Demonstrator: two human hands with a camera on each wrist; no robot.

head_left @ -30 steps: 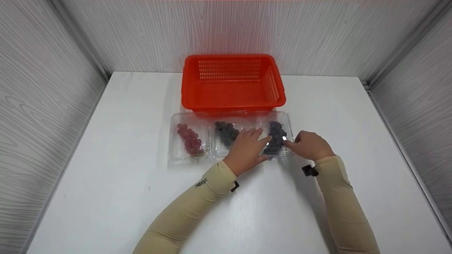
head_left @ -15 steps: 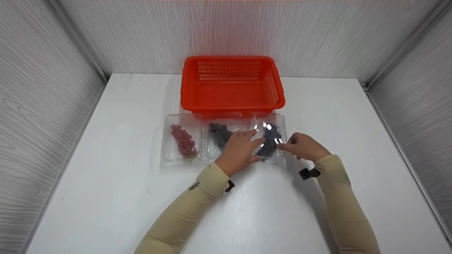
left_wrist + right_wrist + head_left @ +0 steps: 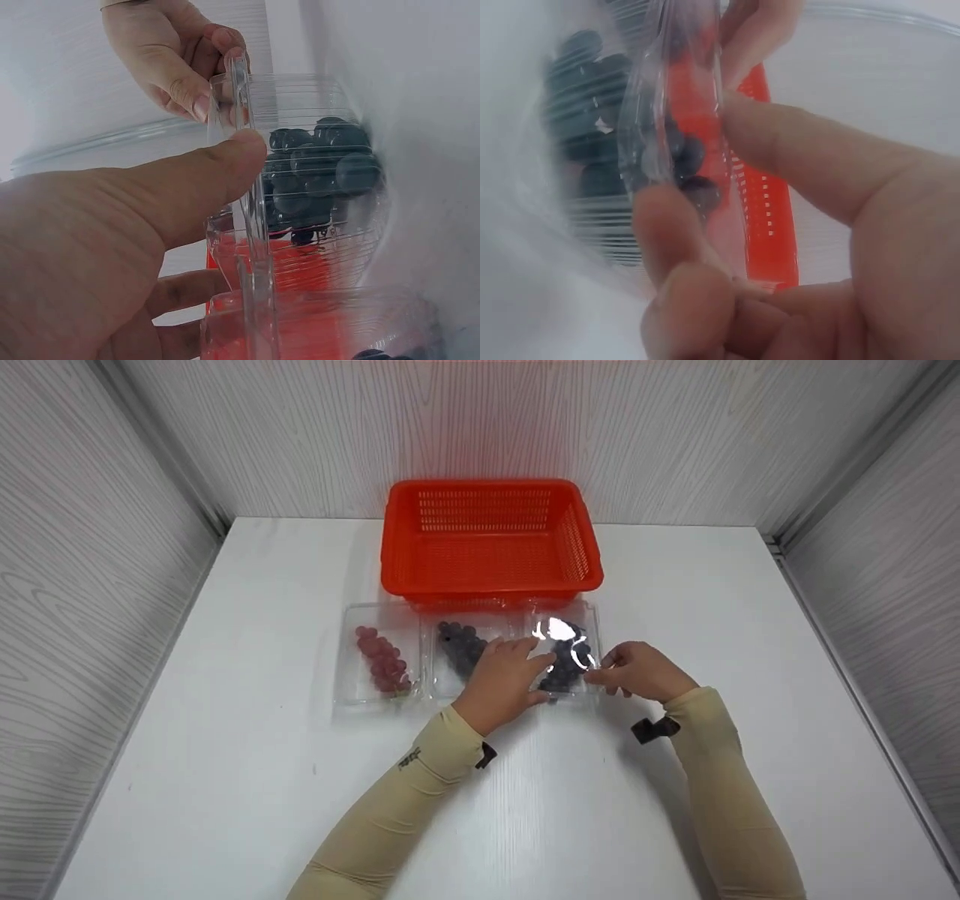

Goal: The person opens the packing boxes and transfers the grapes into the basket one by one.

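All three bunches sit in their boxes: red grapes [image 3: 385, 664] in the left box [image 3: 351, 684], dark grapes [image 3: 459, 646] in the middle box [image 3: 447, 685], a second dark bunch [image 3: 559, 669] in the right box [image 3: 591, 619], and it's the right one getting the attention! The right hand [image 3: 646, 670] has thumb and finger pinching its clear rim; the left hand [image 3: 497, 686] spreads its fingers across the near side, thumb laid along that rim. So that edge looks like the work in hand. Is it fastened? Glare hides it, and I can't tell for the other two either. Just behind, the red basket [image 3: 491, 585] crowds the row's far side on the worktop [image 3: 247, 697], while the left hand covers part of the middle bunch.
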